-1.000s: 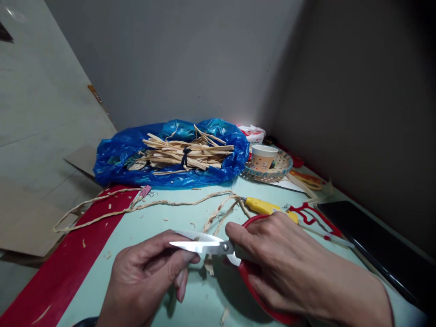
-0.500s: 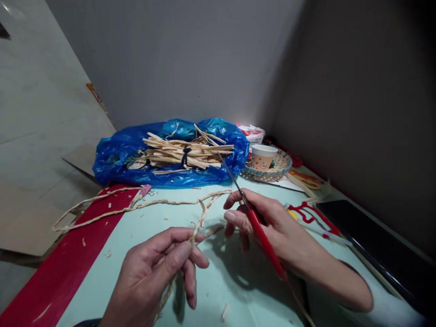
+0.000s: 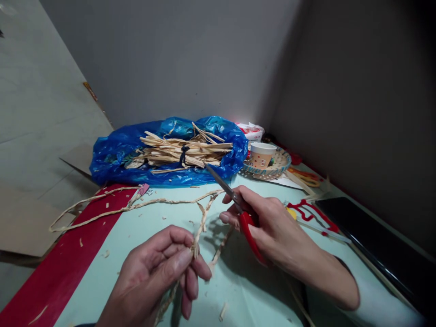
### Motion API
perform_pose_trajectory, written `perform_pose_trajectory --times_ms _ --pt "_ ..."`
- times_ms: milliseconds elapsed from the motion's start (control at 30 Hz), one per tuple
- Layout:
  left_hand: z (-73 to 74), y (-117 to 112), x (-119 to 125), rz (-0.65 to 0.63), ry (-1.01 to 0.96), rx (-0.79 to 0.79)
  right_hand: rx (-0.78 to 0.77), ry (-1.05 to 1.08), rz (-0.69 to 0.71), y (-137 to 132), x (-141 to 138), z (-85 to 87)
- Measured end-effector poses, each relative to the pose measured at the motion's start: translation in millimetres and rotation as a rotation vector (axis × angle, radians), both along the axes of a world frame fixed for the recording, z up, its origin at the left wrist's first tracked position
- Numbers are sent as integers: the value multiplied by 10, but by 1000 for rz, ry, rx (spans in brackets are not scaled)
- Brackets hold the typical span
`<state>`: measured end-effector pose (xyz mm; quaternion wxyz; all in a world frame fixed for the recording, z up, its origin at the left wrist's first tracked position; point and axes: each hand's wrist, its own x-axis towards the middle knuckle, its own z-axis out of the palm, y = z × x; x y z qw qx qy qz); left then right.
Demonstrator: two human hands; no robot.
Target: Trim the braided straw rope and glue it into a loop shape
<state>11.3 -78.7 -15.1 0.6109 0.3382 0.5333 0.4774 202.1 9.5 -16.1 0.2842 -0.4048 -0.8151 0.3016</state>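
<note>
Between thumb and fingers, my left hand [image 3: 163, 263] pinches a twisted straw-coloured cord [image 3: 203, 219] at a knot-like spot. One length of the cord runs up from the pinch and off to the left across the table; another hangs below the hand. My right hand [image 3: 269, 227] is wrapped round red-handled scissors [image 3: 250, 236], whose blades look closed and point up and left. The scissors are apart from the pinched spot. Behind the hands, a bundle of dry straw-coloured strips [image 3: 184, 152], tied with a dark band, lies on a blue plastic bag [image 3: 112, 154].
A paper cup [image 3: 262, 156] stands on a woven tray [image 3: 282, 163] at the back right. Red pipe cleaners [image 3: 306, 211] and a black flat device [image 3: 368, 240] lie to the right. A pink binder clip [image 3: 143, 189] grips the cord near the red strip [image 3: 78, 245].
My right hand has turned the scissors, so the blades tilt further left and show broader. A cord end now lies lower, beside my left fingers. My left hand keeps its pinch.
</note>
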Motion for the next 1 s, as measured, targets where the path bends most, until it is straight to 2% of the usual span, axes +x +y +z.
perform_pose_trajectory --times_ms 267,367,433,567,633,767,867,1000 --pt "-39 11 -18 -1 -54 -10 40 -11 33 -19 7 -17" --pt "-32 12 11 50 13 -16 -8 46 44 -52 -20 -25" --pt "-35 3 27 90 93 -16 -185 213 66 -82 -61 -21" --pt "-53 -29 58 132 240 -17 -678 615 169 -143 -164 -7" --pt "-51 -38 79 162 336 56 -786 670 173 -168 -202 -10" --pt "-22 -33 111 171 486 227 -782 676 160 -206 -232 -34" --pt "-2 -23 109 140 533 224 -745 657 166 -226 -235 -47" --pt "-11 -18 80 96 580 212 -774 650 174 -260 -246 -53"
